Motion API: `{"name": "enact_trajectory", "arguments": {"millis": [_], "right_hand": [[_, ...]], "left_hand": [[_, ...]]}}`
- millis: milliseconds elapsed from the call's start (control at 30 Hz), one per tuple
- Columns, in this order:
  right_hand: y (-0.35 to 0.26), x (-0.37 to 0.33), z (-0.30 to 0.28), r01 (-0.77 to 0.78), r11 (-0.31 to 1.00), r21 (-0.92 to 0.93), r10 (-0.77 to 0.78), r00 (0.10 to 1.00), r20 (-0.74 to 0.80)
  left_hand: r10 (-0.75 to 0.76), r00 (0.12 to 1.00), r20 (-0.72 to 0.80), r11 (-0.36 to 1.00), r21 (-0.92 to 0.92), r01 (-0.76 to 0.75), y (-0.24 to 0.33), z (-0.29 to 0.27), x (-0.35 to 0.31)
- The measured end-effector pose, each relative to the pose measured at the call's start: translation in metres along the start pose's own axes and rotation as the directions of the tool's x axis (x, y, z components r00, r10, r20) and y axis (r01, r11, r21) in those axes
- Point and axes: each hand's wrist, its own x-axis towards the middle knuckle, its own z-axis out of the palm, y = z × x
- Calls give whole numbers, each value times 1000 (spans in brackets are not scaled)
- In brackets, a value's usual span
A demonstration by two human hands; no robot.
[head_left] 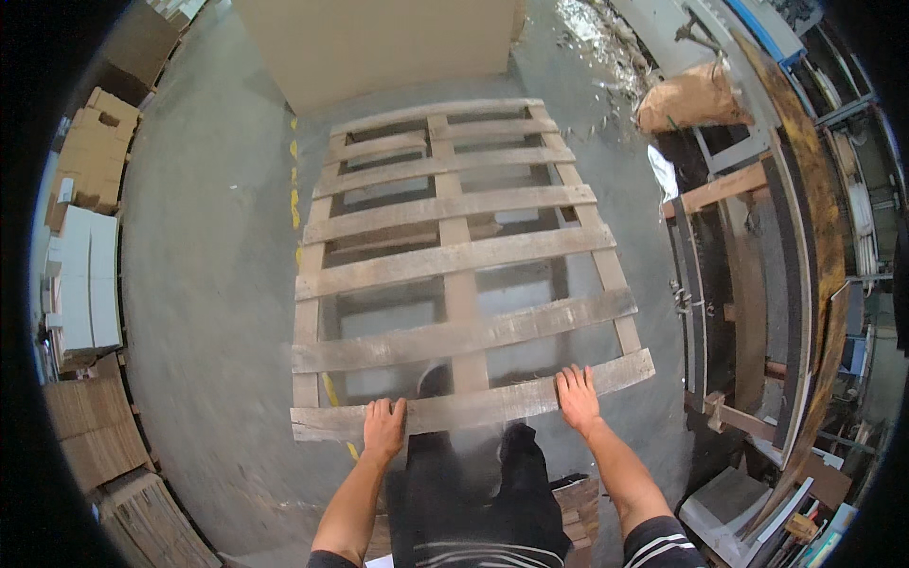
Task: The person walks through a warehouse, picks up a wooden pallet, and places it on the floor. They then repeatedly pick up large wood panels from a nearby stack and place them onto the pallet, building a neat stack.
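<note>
A worn wooden pallet (461, 268) with several slats lies in front of me, its near end by my legs. My left hand (383, 428) is closed over the nearest slat, left of its middle. Farther right on that same slat, my right hand (579, 398) grips it, fingers over the top edge. Both thumbs are mostly hidden, and so is the underside of the slat. Through the gaps the grey floor shows, along with lower boards of the pallet. One of my shoes sits partly beneath the near slats.
A large brown cardboard block (379, 47) stands just past the pallet's far end. Stacked flat cartons (90, 275) line the left side. On the right are a frame with wooden beams (748, 312) and a brown paper-wrapped bundle (689, 99). Yellow floor marks (294, 180) run along the pallet's left.
</note>
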Motion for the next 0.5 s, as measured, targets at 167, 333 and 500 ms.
{"name": "enact_trajectory", "arguments": {"millis": [167,333,500], "right_hand": [[27,-16,66,80,993,92,-81,997,8],[35,-38,142,136,989,56,-135,991,-16],[36,-41,188,177,984,29,-177,984,-6]], "left_hand": [[-109,991,78,994,-9,110,38,81,-16],[-124,988,91,991,52,120,62,154,-41],[-138,987,87,988,78,131,61,206,-49]]}}
